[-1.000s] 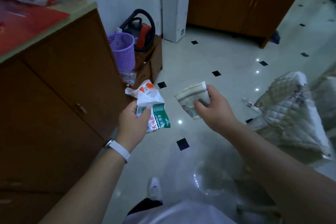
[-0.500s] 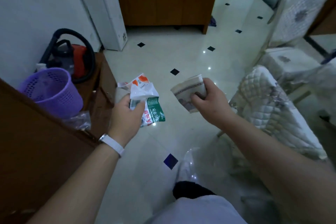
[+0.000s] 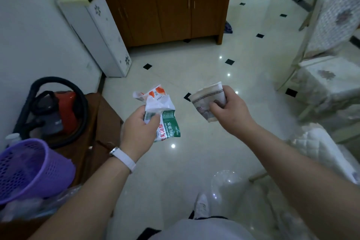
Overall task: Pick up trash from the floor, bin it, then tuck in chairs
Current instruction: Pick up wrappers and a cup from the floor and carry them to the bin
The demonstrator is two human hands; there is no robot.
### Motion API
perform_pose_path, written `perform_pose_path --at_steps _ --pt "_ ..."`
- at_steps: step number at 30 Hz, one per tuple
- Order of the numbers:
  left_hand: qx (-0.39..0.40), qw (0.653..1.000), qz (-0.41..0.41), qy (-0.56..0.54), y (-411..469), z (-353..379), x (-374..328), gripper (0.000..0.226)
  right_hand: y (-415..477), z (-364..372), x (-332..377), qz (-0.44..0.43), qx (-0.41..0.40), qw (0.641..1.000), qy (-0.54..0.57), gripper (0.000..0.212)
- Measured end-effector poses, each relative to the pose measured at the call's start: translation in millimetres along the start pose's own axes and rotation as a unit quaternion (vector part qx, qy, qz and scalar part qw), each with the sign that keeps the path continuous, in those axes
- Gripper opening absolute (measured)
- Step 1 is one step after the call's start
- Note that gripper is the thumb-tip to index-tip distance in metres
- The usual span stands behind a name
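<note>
My left hand (image 3: 139,128) grips a bunch of crumpled wrappers (image 3: 159,109), white, orange and green with printed text. A squashed paper cup (image 3: 207,101) with a grey pattern is held in my right hand (image 3: 228,111). Both hands hover over the glossy tiled floor at mid frame. A purple mesh bin (image 3: 29,169) stands at the lower left on a low wooden stand, below and left of my left forearm. Chairs with quilted white covers (image 3: 331,76) stand at the right.
A red and black vacuum cleaner (image 3: 56,111) sits behind the bin. A white floor appliance (image 3: 97,31) leans by the wall, a brown cabinet (image 3: 167,4) beyond it. A clear plastic piece (image 3: 226,181) lies near my shoe (image 3: 201,204).
The view has swung right and forward: the purple bin slid from upper left to the lower left corner, and more chairs came into sight. Both hands keep their trash.
</note>
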State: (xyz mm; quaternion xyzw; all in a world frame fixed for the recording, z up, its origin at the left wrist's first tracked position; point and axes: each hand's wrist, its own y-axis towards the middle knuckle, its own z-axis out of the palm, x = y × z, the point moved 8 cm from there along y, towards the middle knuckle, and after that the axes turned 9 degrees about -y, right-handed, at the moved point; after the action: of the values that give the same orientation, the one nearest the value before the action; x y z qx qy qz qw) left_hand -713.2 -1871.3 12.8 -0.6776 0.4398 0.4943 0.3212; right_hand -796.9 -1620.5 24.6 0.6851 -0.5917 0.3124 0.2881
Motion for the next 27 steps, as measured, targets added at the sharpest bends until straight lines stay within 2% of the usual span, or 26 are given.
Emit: perform_pose_path --at_steps 5,14,21,27 --pt "0.026 0.999 0.011 -0.021 73.4 30.9 -22.6 0.008 79.1 -16.3 4.3 0.006 -0.019 1.0 -0.002 0.02" --pt "0.091 0.994 -0.003 -0.059 237.0 71.3 -10.5 0.008 206.5 0.0 -5.8 0.068 -0.048 0.995 -0.05 0.02" --pt "0.161 0.983 -0.016 -0.088 390.2 92.0 -12.8 0.007 320.5 4.3 21.4 0.113 -0.12 0.984 -0.073 0.023" --pt "0.212 0.975 0.017 -0.063 502.0 127.3 -33.9 0.01 393.8 6.3 24.0 0.156 -0.157 0.972 -0.08 0.024"
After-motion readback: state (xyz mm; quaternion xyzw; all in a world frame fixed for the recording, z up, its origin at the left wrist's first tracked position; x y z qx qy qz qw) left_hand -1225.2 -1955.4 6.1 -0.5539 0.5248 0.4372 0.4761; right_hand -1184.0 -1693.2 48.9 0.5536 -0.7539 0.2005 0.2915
